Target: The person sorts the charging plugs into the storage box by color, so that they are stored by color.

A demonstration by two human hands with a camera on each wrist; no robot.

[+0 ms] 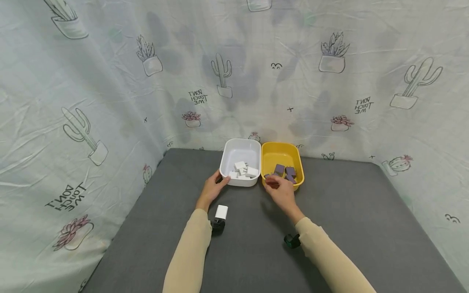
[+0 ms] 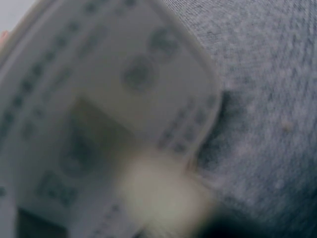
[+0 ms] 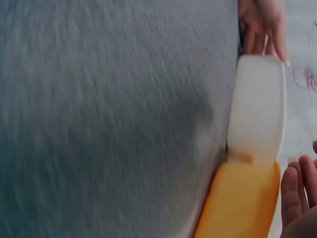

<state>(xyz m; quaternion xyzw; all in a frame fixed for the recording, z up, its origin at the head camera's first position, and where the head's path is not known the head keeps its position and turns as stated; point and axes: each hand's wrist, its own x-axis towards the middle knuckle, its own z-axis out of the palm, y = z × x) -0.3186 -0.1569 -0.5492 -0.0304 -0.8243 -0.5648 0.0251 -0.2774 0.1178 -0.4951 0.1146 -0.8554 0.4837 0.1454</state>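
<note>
My left hand (image 1: pixel 211 189) grips the near left corner of a white container (image 1: pixel 242 145), its thumb at the rim. Several white plug adapters (image 1: pixel 251 172) lie inside, some with prongs showing. Against its right side stands a yellow container (image 1: pixel 280 148) holding several purple blocks (image 1: pixel 279 169). My right hand (image 1: pixel 282 193) hovers at the yellow container's near rim, fingers loosely bent. In the right wrist view those fingers (image 3: pixel 309 186) show nothing between them. Beside my left wrist is a white block (image 1: pixel 221 212). A blurred white surface with printed lettering (image 2: pixel 138 74) fills much of the left wrist view.
A dark grey cloth (image 1: pixel 253 252) covers the table. Behind it and on both sides hangs a pale curtain (image 1: pixel 256 61) with cactus drawings, close to the containers' far edges. Black cameras (image 1: pixel 292 241) sit at the wrists.
</note>
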